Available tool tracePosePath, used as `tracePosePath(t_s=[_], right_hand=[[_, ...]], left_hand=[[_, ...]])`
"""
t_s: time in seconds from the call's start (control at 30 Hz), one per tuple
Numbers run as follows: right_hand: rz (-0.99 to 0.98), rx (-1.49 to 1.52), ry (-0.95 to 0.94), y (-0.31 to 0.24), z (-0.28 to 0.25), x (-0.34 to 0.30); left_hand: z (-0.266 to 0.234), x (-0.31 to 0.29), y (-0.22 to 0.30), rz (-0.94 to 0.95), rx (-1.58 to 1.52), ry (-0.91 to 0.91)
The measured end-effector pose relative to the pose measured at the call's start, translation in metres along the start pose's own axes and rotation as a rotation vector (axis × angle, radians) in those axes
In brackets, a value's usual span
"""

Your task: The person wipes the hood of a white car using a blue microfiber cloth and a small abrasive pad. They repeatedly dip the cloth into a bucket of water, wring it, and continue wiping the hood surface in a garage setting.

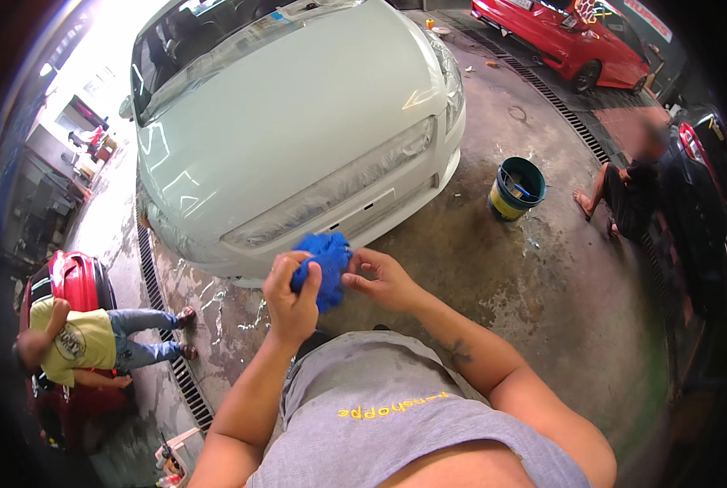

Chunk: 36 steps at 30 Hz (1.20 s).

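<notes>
My left hand (292, 294) grips a bunched, fuzzy blue cloth (331, 264) in front of my waist, with the thumb across its near side. Close to the cloth's right edge is my right hand (384, 281). Its fingers are partly curled, with a gap between thumb and forefinger; whether the fingertips touch the cloth is hard to see. Just beyond both hands stands the front of a pale white car (298, 138). Clear plastic film (339, 183) covers its grille opening, and the headlights are also wrapped.
A dark bucket (519, 191) with something inside stands right of the car. A person in a yellow shirt (82, 346) is by a red car (74, 281) at left. Another person (632, 191) sits at right beside a black car (705, 203). Drain grates (554, 98) cross the wet floor.
</notes>
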State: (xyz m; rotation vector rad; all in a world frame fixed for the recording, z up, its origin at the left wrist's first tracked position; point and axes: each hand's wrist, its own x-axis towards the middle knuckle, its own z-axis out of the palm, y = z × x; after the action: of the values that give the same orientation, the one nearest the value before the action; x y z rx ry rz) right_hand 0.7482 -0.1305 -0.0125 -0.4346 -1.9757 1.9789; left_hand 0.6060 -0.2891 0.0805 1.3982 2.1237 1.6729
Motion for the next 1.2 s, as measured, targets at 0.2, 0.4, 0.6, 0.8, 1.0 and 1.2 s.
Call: tracePosePath(t_s=[0.2,0.4,0.6,0.8,1.0,1.2], right_hand=[[-0.070,1.257,0.023,-0.041,-0.010,0.058],[-0.314,0.368,0.495,-0.035,0.030,0.155],[0.362,0.944,0.246,0.040,0.088,0.153],[0.004,0.605,0.142,-0.030,0.088,0.178],[0.147,0.135,0.150,-0.022,0.055,0.219],[-0.004,0.201,-0.147,-0.065,-0.056,0.258]], left_hand=[[-0.037,0.042,-0.045,0.264,0.359,-0.156],[-0.073,0.090,-0.126,-0.432,-0.231,-0.382],[-0.103,0.149,-0.145,-0.360,-0.649,-0.366],[-0.122,0.187,-0.159,-0.008,-0.260,-0.495],[-0.133,0.179,-0.157,-0.185,-0.161,-0.266],[-0.111,0.202,-0.135,-0.338,0.035,-0.328]])
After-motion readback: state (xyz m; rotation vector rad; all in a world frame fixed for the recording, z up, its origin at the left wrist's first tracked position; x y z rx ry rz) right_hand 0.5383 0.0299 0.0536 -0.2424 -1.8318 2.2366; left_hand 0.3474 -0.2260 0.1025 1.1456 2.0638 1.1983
